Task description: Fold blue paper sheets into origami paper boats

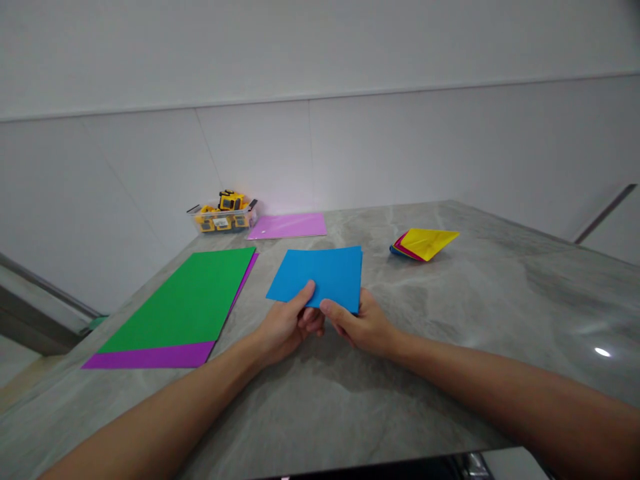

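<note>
A blue sheet of paper (325, 270), folded or stacked into more than one layer, is held above the table between both hands. My left hand (289, 327) pinches its near edge, thumb on top and fingers curled underneath. Close beside it, my right hand (365, 323) grips the near right corner, its thumb also lying along the edge. Most of the fingers under the paper are hidden. To the right lies a folded paper piece (427, 243) in yellow, red and blue.
On the left, a green sheet (185, 300) overlaps a purple sheet (150, 357). A pink sheet (290, 225) lies at the back, beside a clear plastic box (240, 219) of yellow toy vehicles (231, 200). All rest on a grey marbled table (475, 313) against a white wall.
</note>
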Demonstrator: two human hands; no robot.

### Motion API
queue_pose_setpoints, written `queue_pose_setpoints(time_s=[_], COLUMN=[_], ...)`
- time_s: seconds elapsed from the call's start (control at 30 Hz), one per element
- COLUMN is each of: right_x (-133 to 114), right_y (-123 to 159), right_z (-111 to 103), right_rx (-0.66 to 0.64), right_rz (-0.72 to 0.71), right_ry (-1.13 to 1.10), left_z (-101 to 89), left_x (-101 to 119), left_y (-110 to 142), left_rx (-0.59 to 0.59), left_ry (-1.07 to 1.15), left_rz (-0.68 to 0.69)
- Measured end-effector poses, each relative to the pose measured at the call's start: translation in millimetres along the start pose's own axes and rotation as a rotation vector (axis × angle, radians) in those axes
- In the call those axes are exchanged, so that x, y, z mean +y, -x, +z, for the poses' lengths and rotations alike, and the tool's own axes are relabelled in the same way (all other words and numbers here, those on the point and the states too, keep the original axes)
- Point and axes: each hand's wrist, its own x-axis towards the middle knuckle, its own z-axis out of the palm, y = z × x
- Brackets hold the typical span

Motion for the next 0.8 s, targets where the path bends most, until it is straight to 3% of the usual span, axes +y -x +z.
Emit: queue_pose_setpoints(time_s=[0.13,0.33,0.47,0.7,0.8], right_x=[6.3,12.8,7.5,8.7,12.2], right_y=[1.9,4.3,-0.5,-1.0,0.6], right_z=[0.1,2.2,-1.9,-9.3,-12.5], right_rx=[-0.004,-0.203,-0.217,-0.26,-0.291], right_rz=[0.1,0.11,0.162,0.22,0.165], right_ry=[0.017,-0.023,0.021,0.047,0.068], left_z=[2.0,3.7,-2.7,-11.1,-11.5], left_x=[-0.9,-5.8,-5.3,7.6,12.0], left_y=[3.6,13.7,11.7,15.4,20.4], left_rx=[-0.013,0.032,0.047,0.06,0.093], left_ry=[-0.167,-0.542,-0.608,-0.801,-0.821], left_rz=[0.095,0.165,0.212,0.137,0.121])
